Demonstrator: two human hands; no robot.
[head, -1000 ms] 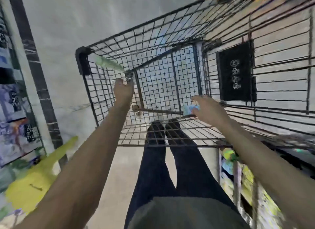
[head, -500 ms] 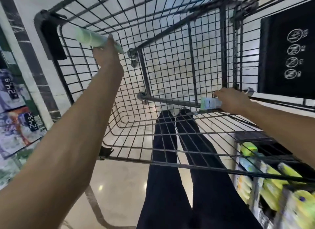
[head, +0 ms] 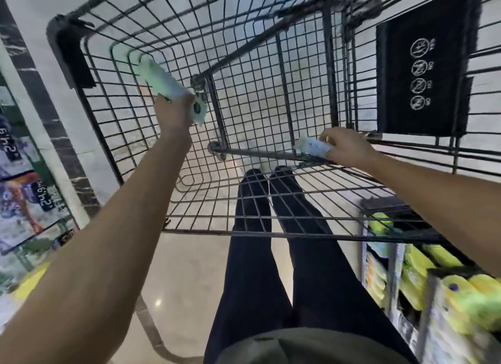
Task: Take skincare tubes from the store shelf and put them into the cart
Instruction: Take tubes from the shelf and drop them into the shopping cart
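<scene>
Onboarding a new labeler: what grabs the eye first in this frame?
The black wire cart fills the upper frame, both bare arms reaching into it. The left hand grips a pale green tube at the cart's left side; the right hand holds a smaller pale tube by the crossbar. A black sign with white icons hangs upper right.

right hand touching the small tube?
Touching. Head view: the right hand has thumb and fingers closed around one end of the small tube, no gap.

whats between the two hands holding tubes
In the head view, only cart wire mesh and a dark bar lie between the left hand with its tube and the right hand with its tube.
</scene>
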